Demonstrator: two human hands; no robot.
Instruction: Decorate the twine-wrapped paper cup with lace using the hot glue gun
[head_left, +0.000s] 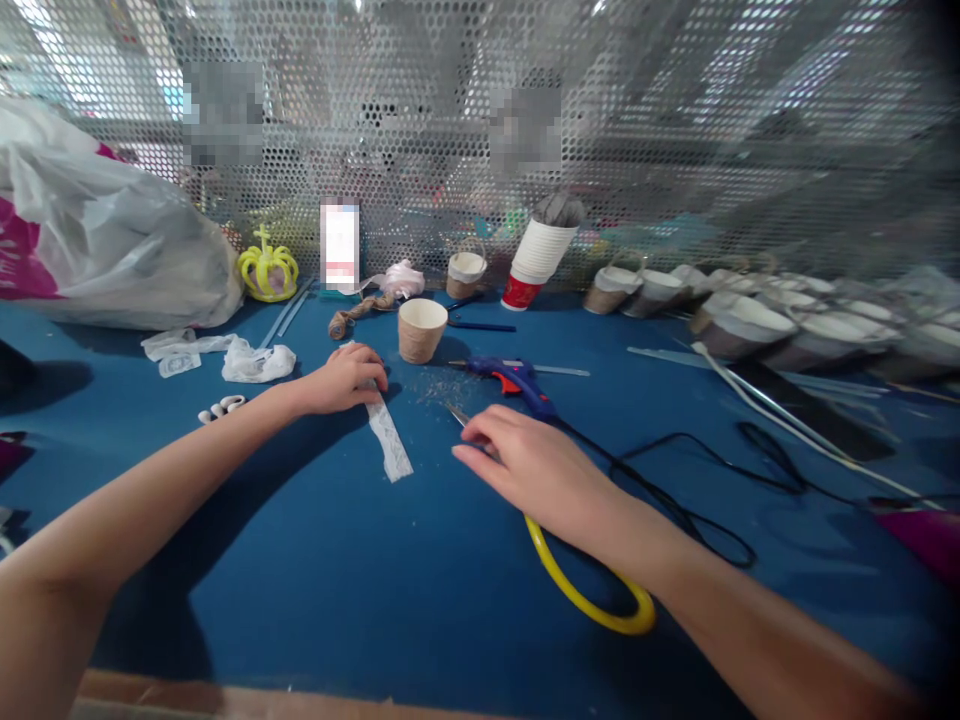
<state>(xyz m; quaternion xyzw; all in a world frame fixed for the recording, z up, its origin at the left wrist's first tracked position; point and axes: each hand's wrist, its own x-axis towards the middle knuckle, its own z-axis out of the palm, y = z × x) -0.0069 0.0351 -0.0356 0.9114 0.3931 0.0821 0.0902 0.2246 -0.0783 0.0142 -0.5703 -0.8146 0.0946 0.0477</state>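
Note:
A strip of white lace [388, 440] lies on the blue table, its near end pointing toward me. My left hand [351, 380] is closed over the far part of the strip, fingers bent, hiding some of it. In my right hand [529, 460] are scissors [589, 592] with yellow handles, their blade tip showing past the fingers, right of the lace and apart from it. Just beyond the hands stands a small tan wrapped cup [421, 332], upright and open at the top. A blue glue gun [517, 380] with a red trigger rests on its side beyond my right hand.
Several wrapped cups [750, 325] line the back right, near a leaning stack of white cups [541, 250]. A black cord [690, 520] loops on the right. At left are bunched lace [259, 360], a yellow crown-shaped piece [268, 268] and a plastic bag [127, 235]. Perforated metal [420, 130] stands behind.

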